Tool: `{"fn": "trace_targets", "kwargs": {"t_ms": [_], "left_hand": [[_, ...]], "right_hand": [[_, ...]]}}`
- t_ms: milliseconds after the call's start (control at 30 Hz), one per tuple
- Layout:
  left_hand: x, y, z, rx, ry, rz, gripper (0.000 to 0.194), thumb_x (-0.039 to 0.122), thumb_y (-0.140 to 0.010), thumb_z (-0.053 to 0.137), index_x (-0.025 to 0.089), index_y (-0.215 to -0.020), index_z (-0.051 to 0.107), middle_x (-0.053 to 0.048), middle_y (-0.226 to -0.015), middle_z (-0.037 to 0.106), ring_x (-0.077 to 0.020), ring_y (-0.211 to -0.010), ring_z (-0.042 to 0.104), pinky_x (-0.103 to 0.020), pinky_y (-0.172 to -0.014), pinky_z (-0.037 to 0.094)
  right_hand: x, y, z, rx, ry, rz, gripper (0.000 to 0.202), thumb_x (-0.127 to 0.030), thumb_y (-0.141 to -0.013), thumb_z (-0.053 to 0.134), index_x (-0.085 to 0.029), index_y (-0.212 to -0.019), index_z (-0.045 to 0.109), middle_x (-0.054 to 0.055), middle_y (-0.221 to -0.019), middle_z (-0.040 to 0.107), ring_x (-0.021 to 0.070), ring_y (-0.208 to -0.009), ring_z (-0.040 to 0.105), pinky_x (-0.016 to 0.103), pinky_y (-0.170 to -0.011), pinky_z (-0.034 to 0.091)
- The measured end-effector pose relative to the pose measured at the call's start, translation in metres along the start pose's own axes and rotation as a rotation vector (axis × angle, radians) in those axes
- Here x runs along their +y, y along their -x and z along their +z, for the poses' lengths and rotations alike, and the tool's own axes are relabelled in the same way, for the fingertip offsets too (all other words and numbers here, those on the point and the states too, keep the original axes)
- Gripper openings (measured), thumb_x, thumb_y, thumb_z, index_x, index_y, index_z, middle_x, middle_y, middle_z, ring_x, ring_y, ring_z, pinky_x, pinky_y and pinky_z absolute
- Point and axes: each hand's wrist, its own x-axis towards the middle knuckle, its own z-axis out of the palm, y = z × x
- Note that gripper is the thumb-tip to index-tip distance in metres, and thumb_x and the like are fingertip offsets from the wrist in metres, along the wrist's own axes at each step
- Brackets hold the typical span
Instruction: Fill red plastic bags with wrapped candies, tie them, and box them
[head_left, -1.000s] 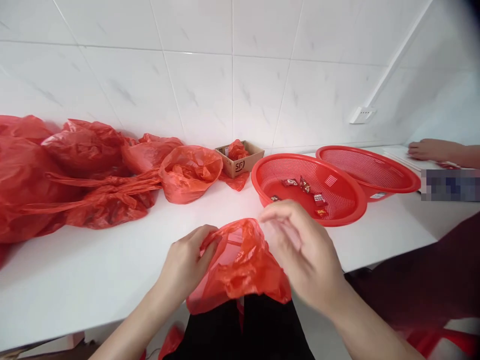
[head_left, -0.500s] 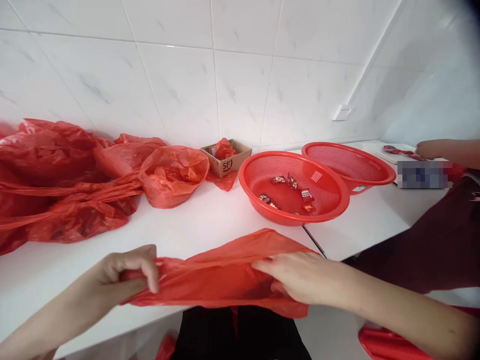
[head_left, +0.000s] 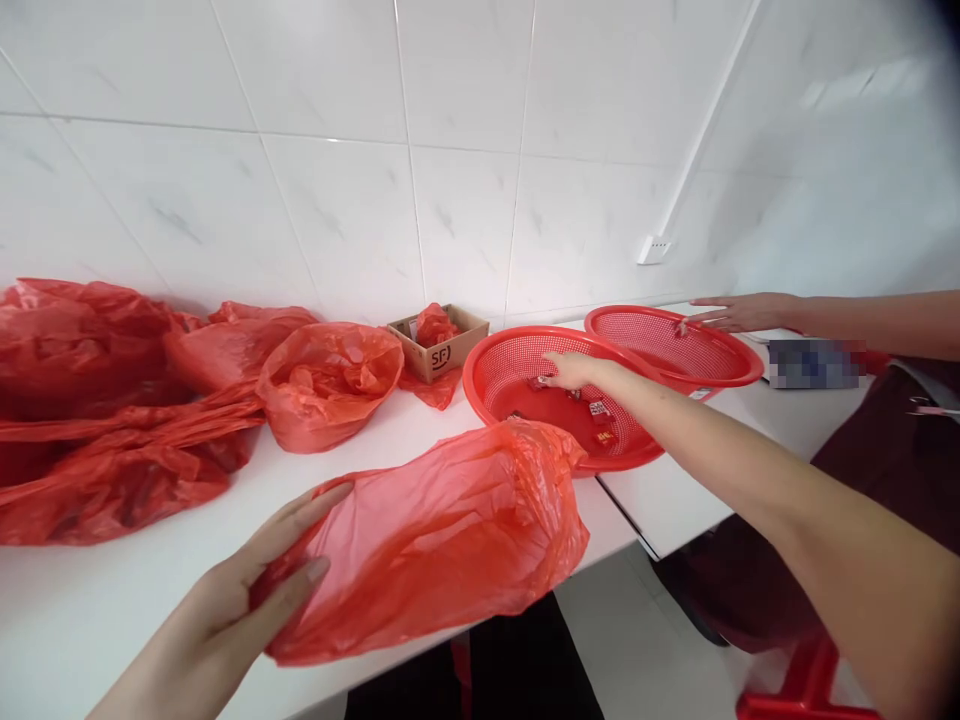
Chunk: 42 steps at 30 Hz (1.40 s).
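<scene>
A red plastic bag (head_left: 442, 540) is gripped at its left edge by my left hand (head_left: 262, 580), thumb on the near side. The bag's puffed far end reaches up to the front rim of a red plastic colander (head_left: 480, 400). Inside that colander, my right hand (head_left: 574, 370) has its fingers apart at a small wrapped candy (head_left: 541, 382), which lies right at the fingertips. More wrapped candies, one red with yellow print (head_left: 604, 437), lie on the colander's bottom. My right forearm crosses over the rim and hides part of the inside.
Several crumpled red bags (head_left: 97, 350) lie at the left, beside an open one (head_left: 330, 390). A small cardboard box (head_left: 450, 358) stands at the wall. Another person's hand (head_left: 739, 313) reaches over a second red colander (head_left: 720, 375). A red stool (head_left: 810, 680) stands below at right.
My right hand has come out of the bag and moved into the near colander. My left hand still holds the bag, now puffed out. The other person's hand has moved left over the second colander.
</scene>
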Motion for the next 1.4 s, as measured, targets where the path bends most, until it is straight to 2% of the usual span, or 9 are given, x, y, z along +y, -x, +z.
{"fn": "trace_targets", "kwargs": {"t_ms": [267,467,667,767,900,1033,1167,1300,1400], "left_hand": [[0.015,0.006,0.013,0.039,0.434,-0.255,0.05,0.052,-0.079,0.061,0.043,-0.129,0.058,0.004,-0.138,0.057,-0.0348,-0.131,0.047,-0.057,-0.106,0.039],[0.029,0.003,0.012,0.027,0.69,-0.389,0.061,0.046,-0.072,0.073,0.039,-0.13,0.057,0.005,-0.138,0.058,-0.0348,-0.127,0.051,-0.052,-0.104,0.043],[0.042,-0.002,0.014,-0.058,0.841,-0.381,0.064,0.036,-0.078,0.072,0.033,-0.138,0.05,0.003,-0.147,0.048,-0.0267,-0.134,0.045,-0.033,-0.101,0.048],[0.046,-0.005,0.024,-0.127,0.884,-0.288,0.063,0.032,-0.082,0.068,0.032,-0.141,0.047,-0.001,-0.151,0.042,-0.0279,-0.134,0.046,-0.034,-0.102,0.048],[0.042,-0.001,0.031,-0.158,0.88,-0.216,0.066,0.03,-0.083,0.067,0.032,-0.144,0.042,-0.004,-0.153,0.039,-0.0303,-0.136,0.042,-0.035,-0.102,0.048],[0.034,0.012,0.031,-0.134,0.671,-0.187,0.065,0.036,-0.086,0.063,0.039,-0.145,0.038,0.002,-0.155,0.036,-0.0276,-0.14,0.036,-0.038,-0.11,0.039],[0.031,0.026,0.031,-0.001,0.295,-0.093,0.064,0.043,-0.086,0.061,0.042,-0.145,0.037,0.009,-0.157,0.03,-0.0224,-0.146,0.021,-0.039,-0.118,0.014],[0.03,0.033,0.029,0.032,0.149,-0.041,0.064,0.044,-0.087,0.057,0.044,-0.146,0.032,0.01,-0.158,0.027,-0.0205,-0.146,0.021,-0.04,-0.118,0.012],[0.028,0.032,0.028,0.03,0.104,-0.015,0.064,0.045,-0.088,0.056,0.045,-0.146,0.031,0.01,-0.158,0.027,-0.0198,-0.146,0.021,-0.04,-0.117,0.015]], "right_hand": [[0.008,-0.013,0.04,-0.163,-0.311,0.171,0.03,-0.034,-0.095,0.053,-0.018,-0.12,0.058,0.008,-0.123,0.058,0.0201,-0.104,0.06,0.039,-0.089,0.051],[-0.011,-0.007,0.003,-0.342,-0.486,0.186,0.041,-0.039,-0.096,0.047,-0.004,-0.108,0.063,0.011,-0.115,0.06,0.0144,-0.091,0.062,0.028,-0.083,0.048],[-0.1,0.04,-0.056,-0.476,-0.817,-0.265,0.023,-0.037,-0.082,0.066,-0.021,-0.099,0.064,0.004,-0.099,0.069,0.0129,-0.078,0.064,0.022,-0.065,0.051],[-0.143,0.083,-0.042,-0.59,-0.619,-0.458,0.017,-0.034,-0.083,0.064,-0.023,-0.095,0.063,0.001,-0.086,0.068,0.0139,-0.071,0.063,0.024,-0.06,0.051],[-0.16,0.118,0.004,-0.434,-0.183,-0.595,0.01,-0.027,-0.082,0.062,-0.028,-0.091,0.066,0.001,-0.081,0.065,0.0174,-0.069,0.062,0.028,-0.056,0.048],[-0.152,0.121,0.014,-0.455,-0.16,-0.511,0.048,-0.044,-0.077,0.071,-0.037,-0.123,0.06,0.003,-0.103,0.069,0.0276,-0.095,0.066,0.035,-0.069,0.054],[-0.128,0.105,-0.015,-0.339,-0.331,-0.426,0.044,-0.052,-0.088,0.054,-0.034,-0.128,0.056,0.003,-0.115,0.067,0.0222,-0.101,0.065,0.035,-0.083,0.053],[-0.062,0.07,-0.024,-0.132,0.009,-0.169,0.061,-0.058,-0.082,0.057,-0.032,-0.137,0.048,0.008,-0.129,0.059,0.0299,-0.111,0.06,0.043,-0.09,0.049],[-0.005,0.052,-0.009,-0.352,0.316,0.108,0.098,-0.064,-0.065,0.071,-0.026,-0.147,0.037,0.019,-0.145,0.043,0.043,-0.12,0.051,0.052,-0.09,0.046]]}}
